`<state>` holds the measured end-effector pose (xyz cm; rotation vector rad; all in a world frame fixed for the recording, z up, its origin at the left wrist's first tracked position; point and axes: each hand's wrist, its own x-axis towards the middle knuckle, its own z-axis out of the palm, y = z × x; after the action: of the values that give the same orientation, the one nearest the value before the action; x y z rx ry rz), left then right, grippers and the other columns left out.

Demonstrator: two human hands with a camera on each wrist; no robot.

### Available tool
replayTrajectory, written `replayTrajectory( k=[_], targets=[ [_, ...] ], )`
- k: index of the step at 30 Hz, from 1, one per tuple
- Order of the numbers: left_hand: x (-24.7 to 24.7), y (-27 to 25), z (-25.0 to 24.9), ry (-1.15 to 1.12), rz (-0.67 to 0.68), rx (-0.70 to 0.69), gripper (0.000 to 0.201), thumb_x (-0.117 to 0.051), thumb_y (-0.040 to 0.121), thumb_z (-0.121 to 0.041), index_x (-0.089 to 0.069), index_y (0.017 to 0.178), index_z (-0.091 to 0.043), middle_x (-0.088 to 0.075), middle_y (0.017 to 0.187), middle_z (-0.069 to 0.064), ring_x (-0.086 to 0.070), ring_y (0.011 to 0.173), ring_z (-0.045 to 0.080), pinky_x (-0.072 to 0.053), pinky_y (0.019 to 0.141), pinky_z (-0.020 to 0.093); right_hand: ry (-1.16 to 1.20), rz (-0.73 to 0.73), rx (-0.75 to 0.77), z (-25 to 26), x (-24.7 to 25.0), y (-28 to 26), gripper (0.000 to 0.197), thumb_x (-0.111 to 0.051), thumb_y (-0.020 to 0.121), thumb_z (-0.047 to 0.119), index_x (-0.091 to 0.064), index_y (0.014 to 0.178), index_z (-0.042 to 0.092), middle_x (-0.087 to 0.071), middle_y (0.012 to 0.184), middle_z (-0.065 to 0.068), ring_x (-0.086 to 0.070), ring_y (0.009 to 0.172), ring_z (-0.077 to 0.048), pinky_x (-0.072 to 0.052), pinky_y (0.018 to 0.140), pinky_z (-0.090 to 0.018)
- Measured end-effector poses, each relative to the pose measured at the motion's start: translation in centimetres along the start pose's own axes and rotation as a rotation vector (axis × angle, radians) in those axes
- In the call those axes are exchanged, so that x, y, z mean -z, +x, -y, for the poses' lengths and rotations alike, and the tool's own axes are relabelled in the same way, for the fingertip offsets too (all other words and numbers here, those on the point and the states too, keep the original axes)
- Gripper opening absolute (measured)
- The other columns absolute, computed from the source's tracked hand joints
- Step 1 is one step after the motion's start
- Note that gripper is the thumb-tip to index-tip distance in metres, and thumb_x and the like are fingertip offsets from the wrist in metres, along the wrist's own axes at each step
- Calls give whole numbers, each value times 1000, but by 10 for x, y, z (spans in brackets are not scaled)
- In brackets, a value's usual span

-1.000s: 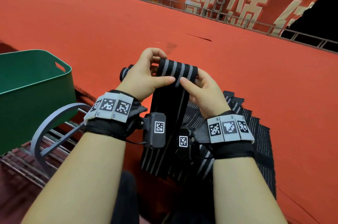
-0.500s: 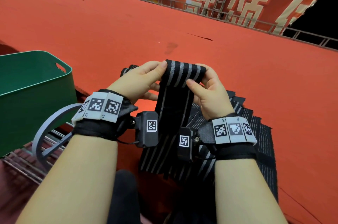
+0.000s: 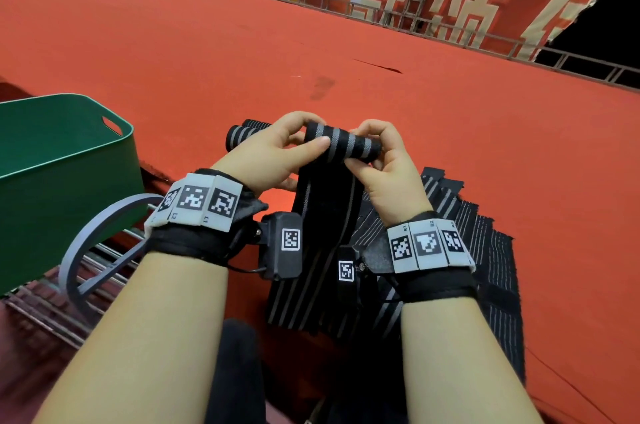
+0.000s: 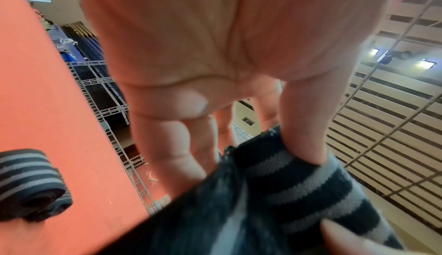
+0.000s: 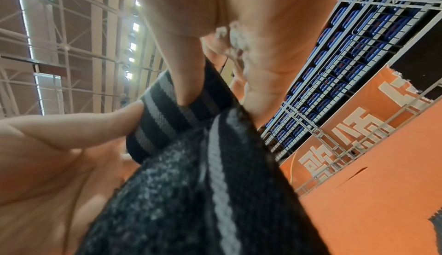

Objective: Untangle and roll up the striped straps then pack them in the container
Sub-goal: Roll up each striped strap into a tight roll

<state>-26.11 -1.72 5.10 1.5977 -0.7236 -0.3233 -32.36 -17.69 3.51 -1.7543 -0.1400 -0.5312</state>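
A black strap with grey stripes (image 3: 343,143) is rolled at its top end into a short tube; its loose tail (image 3: 322,215) hangs down toward me. My left hand (image 3: 277,153) pinches the roll's left end, thumb on the stripes (image 4: 303,176). My right hand (image 3: 384,164) grips the right end, fingers curled over it (image 5: 167,104). A finished roll (image 3: 239,136) lies on the red surface just left of my left hand (image 4: 28,185). Several flat striped straps (image 3: 467,243) are piled under my right wrist. The green container (image 3: 69,160) stands at the left.
A red carpeted surface (image 3: 450,129) stretches ahead to a metal rail and a red banner (image 3: 450,1). A grey ring-shaped frame (image 3: 100,236) and wire rack sit below the container, by my left forearm.
The strap's top end has been turned over into a tighter, thicker roll, and both hands have dropped slightly while turning it. The finished roll beside my left hand shows more.
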Motion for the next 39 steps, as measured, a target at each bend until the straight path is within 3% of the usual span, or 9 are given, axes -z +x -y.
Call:
replayTrajectory(
  k=[4,10,13,16,20,24,29,34,39],
  targets=[
    [2,1,3,29,-20,-104,26,-62,87,-20,-58,92,-45,-55,108,-6,-57,80,10,-52,69,28,108,7,-54,3,2,-1,37,-58,83,0,-47,93,34,-51,106,6,-59,83,-11,-53,73,-29],
    [3,0,2,-14,-58,-183,24,-55,88,4,-54,95,-19,-65,78,-22,-63,69,-3,-47,67,10,436,69,-266,4,12,1,48,-64,78,15,-41,119,28,-61,105,-2,-63,94,-23,-53,85,-40],
    [2,-1,3,-6,-43,-206,30,-55,86,10,-53,91,-20,-61,97,-19,-64,80,-5,-45,72,8,435,26,-322,4,8,2,43,-57,88,34,-40,125,22,-69,94,6,-67,86,-17,-54,85,-33],
    [0,0,7,8,-47,-229,36,-56,84,11,-54,89,-25,-46,116,1,-63,90,2,-46,77,11,310,32,-360,4,4,2,40,-51,93,35,-45,128,17,-65,108,0,-65,93,-18,-53,84,-33],
    [-3,-1,10,-40,-90,-251,39,-56,84,12,-56,98,-25,-48,124,8,-62,99,8,-46,81,12,258,-23,-300,4,3,2,42,-58,91,17,-44,131,16,-64,108,-4,-64,97,-16,-54,86,-39],
    [-5,3,11,-126,-117,-129,43,-56,88,-7,-42,117,-36,-58,113,-7,-62,75,-2,-47,61,16,271,-87,-176,1,4,3,42,-65,85,8,-48,119,26,-59,118,-6,-59,113,-22,-53,88,-36],
    [-8,4,5,-229,-162,33,21,-37,99,-40,-55,104,-32,-64,104,-5,-62,85,10,-51,71,30,128,-74,-48,2,6,1,47,-67,79,1,-50,113,28,-57,119,1,-58,109,-11,-49,96,-36],
    [-1,3,11,-57,-83,-2,34,-59,90,-15,-47,119,-29,-59,121,-1,-61,105,10,-55,81,36,7,-11,33,5,4,-3,47,-66,80,-5,-48,104,31,-54,107,9,-58,97,-8,-51,77,-19],
    [1,2,11,-10,-110,-94,38,-59,87,-2,-43,105,-32,-55,109,-7,-61,74,3,-48,60,17,-80,9,-35,2,5,-1,42,-67,83,12,-43,108,36,-52,110,9,-59,96,-15,-53,85,-31]
  ],
)
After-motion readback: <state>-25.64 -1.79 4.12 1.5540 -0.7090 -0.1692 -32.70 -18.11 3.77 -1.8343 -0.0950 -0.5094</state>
